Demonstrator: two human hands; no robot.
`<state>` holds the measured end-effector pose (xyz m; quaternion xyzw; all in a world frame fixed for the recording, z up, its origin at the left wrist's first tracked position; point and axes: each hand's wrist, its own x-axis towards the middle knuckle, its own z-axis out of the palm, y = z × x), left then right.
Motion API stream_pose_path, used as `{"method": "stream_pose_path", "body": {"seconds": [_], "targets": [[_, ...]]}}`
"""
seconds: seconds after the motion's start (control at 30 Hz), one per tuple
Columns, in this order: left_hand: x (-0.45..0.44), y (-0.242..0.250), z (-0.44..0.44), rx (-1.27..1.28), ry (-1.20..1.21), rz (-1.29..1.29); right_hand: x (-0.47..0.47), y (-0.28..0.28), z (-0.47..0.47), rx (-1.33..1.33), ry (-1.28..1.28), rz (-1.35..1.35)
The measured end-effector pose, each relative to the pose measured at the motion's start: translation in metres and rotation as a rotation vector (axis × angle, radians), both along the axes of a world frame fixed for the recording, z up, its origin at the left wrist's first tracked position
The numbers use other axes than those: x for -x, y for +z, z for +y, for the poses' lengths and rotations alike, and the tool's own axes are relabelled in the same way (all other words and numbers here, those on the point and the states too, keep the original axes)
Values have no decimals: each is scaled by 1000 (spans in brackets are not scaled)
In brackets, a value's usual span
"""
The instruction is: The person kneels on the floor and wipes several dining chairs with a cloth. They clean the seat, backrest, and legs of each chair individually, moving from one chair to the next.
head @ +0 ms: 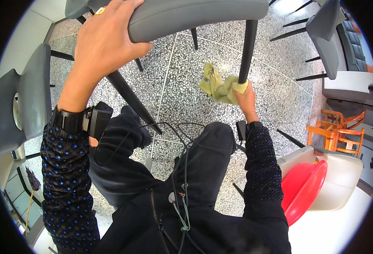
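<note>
A grey padded chair (199,14) with black legs stands or is held before me, its seat at the top of the view. My left hand (105,39) grips the seat's left edge, the thumb resting on its near side; a ring shows on one finger. My right hand (247,100) is closed around a yellow-green cloth (226,90), wrapped at the lower end of the chair's right black leg (248,50). Part of the cloth hangs loose to the left of that hand. Another black leg (134,98) slants down between my left forearm and my knees.
Grey chairs stand at the left (35,92) and upper right (324,41). At the lower right, a red plastic basin (305,190) rests on a light chair (342,181). Beyond are orange wooden chairs (336,130). Black cables hang across my lap over the terrazzo floor (180,73).
</note>
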<state>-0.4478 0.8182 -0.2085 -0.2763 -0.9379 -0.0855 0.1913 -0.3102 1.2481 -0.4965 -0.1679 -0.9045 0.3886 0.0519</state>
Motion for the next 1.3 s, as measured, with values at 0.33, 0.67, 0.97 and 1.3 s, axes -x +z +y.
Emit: {"method": "stream_pose_path", "body": {"seconds": [0.33,0.67,0.97,1.3], "targets": [[1,4,1,-12,-30,-45,-27,-40,19,100,-7,-139],[1,4,4,-17,5,-30,-17,-11,25,68,105,27],[-5,1,4,-8,21,-25,-46,-44,21,-68,3,-226],[3,3,4,-13,12,-40,-9,-11,3,16,-65,13]]}}
